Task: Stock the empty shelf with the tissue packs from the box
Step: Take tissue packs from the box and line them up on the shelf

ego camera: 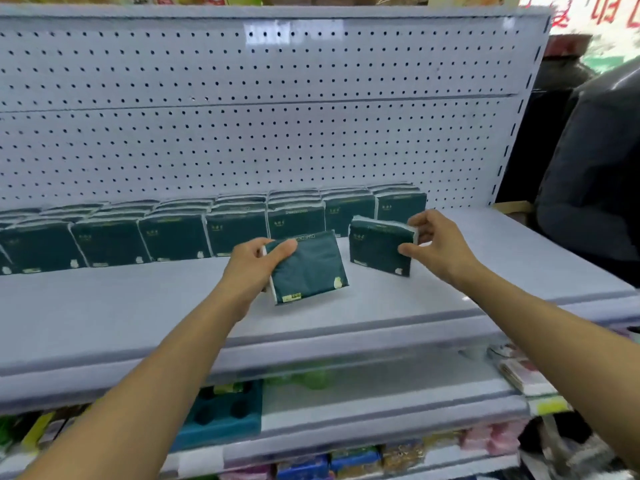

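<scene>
Two loose tissue packs mid-frame on the shelf [381, 299], seven stacks behind: left hand [254, 268] gripped the tilted pack [308, 268], right hand [438, 244] fingers pinched the upright pack [379, 247].

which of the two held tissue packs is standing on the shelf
The tissue pack in the right hand, beside the row's right end, stands upright; the left hand holds the other pack tilted.
</scene>
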